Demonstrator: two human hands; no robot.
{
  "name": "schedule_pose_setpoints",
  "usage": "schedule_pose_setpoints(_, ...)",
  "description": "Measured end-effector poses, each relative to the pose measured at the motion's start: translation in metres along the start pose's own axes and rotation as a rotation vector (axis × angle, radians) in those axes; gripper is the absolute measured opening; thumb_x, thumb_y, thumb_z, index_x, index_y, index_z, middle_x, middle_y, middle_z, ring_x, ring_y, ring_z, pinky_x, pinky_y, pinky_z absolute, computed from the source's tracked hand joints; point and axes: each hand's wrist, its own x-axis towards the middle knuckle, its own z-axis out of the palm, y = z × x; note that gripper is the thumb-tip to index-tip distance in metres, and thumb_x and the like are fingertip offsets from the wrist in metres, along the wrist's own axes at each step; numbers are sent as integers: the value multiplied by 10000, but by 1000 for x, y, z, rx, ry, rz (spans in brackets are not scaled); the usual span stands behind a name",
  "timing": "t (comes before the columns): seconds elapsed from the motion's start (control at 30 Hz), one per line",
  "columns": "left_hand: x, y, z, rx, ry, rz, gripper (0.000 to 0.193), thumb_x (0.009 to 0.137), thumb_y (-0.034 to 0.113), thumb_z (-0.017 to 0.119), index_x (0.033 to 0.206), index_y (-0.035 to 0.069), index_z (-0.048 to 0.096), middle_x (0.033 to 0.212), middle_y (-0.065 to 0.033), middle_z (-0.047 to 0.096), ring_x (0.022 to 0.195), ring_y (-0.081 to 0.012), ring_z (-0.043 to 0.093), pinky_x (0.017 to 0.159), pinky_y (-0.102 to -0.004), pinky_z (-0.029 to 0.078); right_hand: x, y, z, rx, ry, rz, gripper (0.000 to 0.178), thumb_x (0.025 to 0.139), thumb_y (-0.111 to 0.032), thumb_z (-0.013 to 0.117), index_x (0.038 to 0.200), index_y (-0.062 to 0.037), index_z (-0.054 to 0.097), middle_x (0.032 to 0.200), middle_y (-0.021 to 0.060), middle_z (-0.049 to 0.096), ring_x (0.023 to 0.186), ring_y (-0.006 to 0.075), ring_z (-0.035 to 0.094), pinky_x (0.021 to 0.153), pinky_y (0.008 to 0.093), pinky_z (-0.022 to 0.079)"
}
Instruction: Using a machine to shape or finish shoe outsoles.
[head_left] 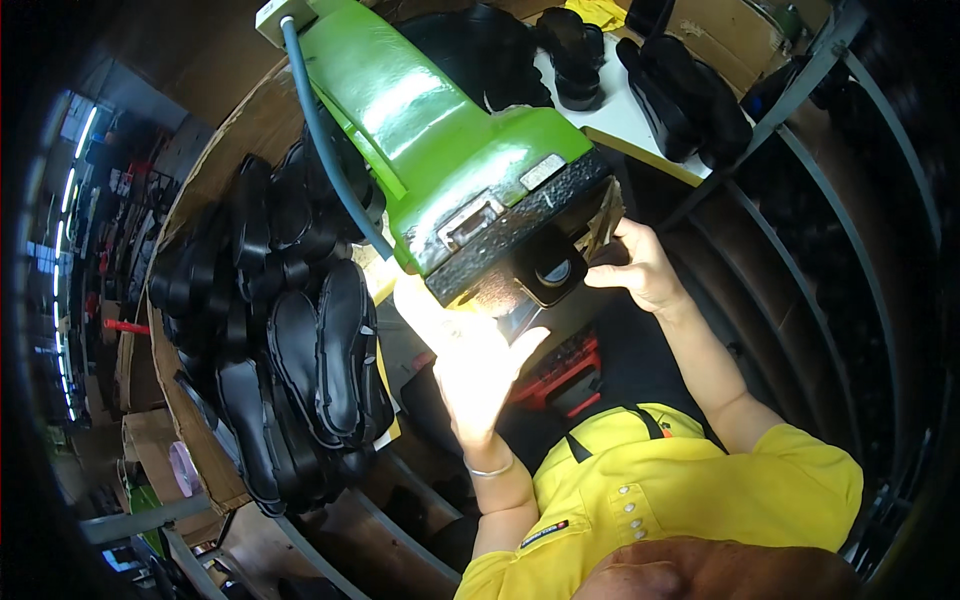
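Note:
A green machine head (450, 150) leans over my hands, with a lit area beneath its black lower edge. My left hand (470, 355) is at the left under this edge, washed out by the light. Its thumb points right and its fingers are partly hidden; what they grip is unclear. On the other side, my right hand (645, 270) pinches a dark flat piece (608, 257) between thumb and fingers. A black fitting with a round shiny part (553, 272) is between the hands. The machine hides most of the piece, so its kind cannot be told.
Several black shoe soles (345, 350) fill a large cardboard box (190, 240) at the left. More black soles (680, 100) lie on a white tabletop (620, 110) behind the machine. A blue-grey cable (320, 140) runs down the machine. Metal rack bars (815, 160) curve along the right. Something red (565, 375) lies below my hands.

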Motion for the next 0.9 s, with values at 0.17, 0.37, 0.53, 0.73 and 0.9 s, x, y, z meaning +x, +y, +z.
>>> schedule_pose_setpoints(0.17,-6,-6,-18,-633,-185,-285,314,795,285,784,964,73,626,834,-63,600,667,-197,542,615,-320,463,-1,16,13,-64,-33,-20,312,693,-13,816,917,-34,599,892,27,661,837,79,594,764,249,479)
schedule_pose_setpoints(0.37,1,11,-7,-626,-85,-298,298,831,265,748,1052,113,618,829,-73,606,676,-208,563,627,-324,474,-1,17,18,-89,-54,-59,305,712,-26,803,936,-27,595,896,27,656,838,78,588,768,245,476)
schedule_pose_setpoints(0.53,8,20,10,65,32,-36,320,888,269,687,1191,234,590,895,-33,589,717,-171,574,614,-305,484,2,5,2,219,6,4,259,783,35,713,1007,-4,589,976,51,632,916,116,603,840,262,478)
schedule_pose_setpoints(0.73,7,17,23,-18,170,-32,243,862,234,719,1091,202,642,823,-6,572,672,-137,546,602,-286,472,2,14,3,163,8,37,266,766,-8,744,987,-17,595,949,47,633,880,106,593,811,249,463)
schedule_pose_setpoints(0.9,5,9,15,-756,26,-441,170,770,154,807,800,94,650,671,21,532,591,-89,460,575,-253,409,-3,19,15,143,-39,63,259,740,-15,767,940,-17,602,919,46,652,876,105,600,795,252,471)
